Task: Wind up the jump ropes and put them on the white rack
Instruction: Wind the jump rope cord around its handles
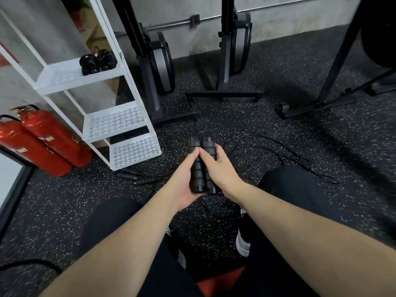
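Two black ribbed jump-rope handles (201,166) lie side by side between my hands. My left hand (183,179) cups them from the left and below, and my right hand (218,168) wraps over them from the right. Their thin black cord (267,155) trails in loose loops over the floor to the right. More black handles (137,176) of other ropes lie on the floor by the rack's foot. Wound-up ropes (97,61) sit on an upper shelf of the white rack (115,121) at the left.
Two red fire extinguishers (42,142) lean at the far left. Black exercise machines (160,61) with floor bars (224,95) stand behind. My knees in black trousers frame the hands. The floor is speckled black rubber.
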Motion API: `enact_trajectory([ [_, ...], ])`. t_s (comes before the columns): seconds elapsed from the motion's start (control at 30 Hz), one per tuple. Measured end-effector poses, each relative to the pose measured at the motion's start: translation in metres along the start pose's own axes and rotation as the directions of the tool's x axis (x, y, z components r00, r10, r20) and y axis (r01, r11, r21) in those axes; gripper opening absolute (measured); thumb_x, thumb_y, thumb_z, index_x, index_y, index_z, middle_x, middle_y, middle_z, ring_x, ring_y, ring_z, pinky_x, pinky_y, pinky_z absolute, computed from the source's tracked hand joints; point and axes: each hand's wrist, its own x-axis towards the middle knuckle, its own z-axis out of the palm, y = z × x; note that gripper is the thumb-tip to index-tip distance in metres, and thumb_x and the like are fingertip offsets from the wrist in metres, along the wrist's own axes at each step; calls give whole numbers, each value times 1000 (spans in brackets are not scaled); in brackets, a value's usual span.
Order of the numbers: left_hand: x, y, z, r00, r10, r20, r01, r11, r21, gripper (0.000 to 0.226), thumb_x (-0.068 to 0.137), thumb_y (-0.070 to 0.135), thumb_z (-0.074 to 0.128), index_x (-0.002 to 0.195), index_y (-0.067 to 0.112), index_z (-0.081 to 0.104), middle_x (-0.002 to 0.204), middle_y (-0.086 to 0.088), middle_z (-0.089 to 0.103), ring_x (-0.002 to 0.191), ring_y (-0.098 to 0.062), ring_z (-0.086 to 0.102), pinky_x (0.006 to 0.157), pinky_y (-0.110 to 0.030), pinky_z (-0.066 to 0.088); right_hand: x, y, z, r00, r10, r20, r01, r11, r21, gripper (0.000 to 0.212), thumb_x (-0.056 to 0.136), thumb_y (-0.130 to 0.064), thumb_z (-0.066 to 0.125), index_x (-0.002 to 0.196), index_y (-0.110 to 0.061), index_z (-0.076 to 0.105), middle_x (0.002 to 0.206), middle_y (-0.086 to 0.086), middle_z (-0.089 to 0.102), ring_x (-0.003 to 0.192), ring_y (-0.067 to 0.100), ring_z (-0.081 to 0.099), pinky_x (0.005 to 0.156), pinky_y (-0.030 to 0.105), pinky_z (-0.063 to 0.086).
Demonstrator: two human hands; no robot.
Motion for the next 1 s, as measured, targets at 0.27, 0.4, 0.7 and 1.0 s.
enact_trajectory([
  [0.27, 8, 0, -30, 997, 63, 54, -65, 997, 44, 42, 95, 26, 65, 137, 27, 58, 105, -8, 76, 82, -27, 70, 71, -43, 57, 8, -1, -8, 991, 109, 75, -56, 860, -507, 54, 107, -49, 17, 128, -20, 58, 121, 3, 61, 115, 22, 55, 103, 36, 38],
  [0.4, 6, 7, -46, 985, 45, 166, -65, 991, 115, 56, 88, 20, 70, 141, 19, 53, 105, -17, 71, 75, -27, 63, 67, -40, 51, 26, -2, -21, 998, 59, -5, -57, 932, -359, 27, 108, -39, 35, 122, -30, 55, 119, 0, 66, 97, 15, 64, 95, 37, 49],
  [0.7, 3, 11, -62, 910, 75, 408, -156, 973, 170, 72, 66, 24, 92, 129, 5, 62, 114, -23, 67, 82, -30, 62, 78, -44, 51, 59, 14, -41, 982, 24, 185, 108, 733, -671, 92, 66, -66, 66, 151, -49, 33, 164, -3, 21, 149, 26, 26, 119, 51, 32],
  [1.0, 9, 11, -61, 915, 59, 399, -147, 970, 195, 83, 60, 25, 94, 129, -3, 56, 112, -24, 66, 81, -31, 62, 78, -44, 53, 62, 11, -34, 967, 82, 239, 21, 916, -400, 39, 83, -42, 59, 116, -21, 60, 78, -6, 62, 66, 12, 48, 67, 30, 42],
])
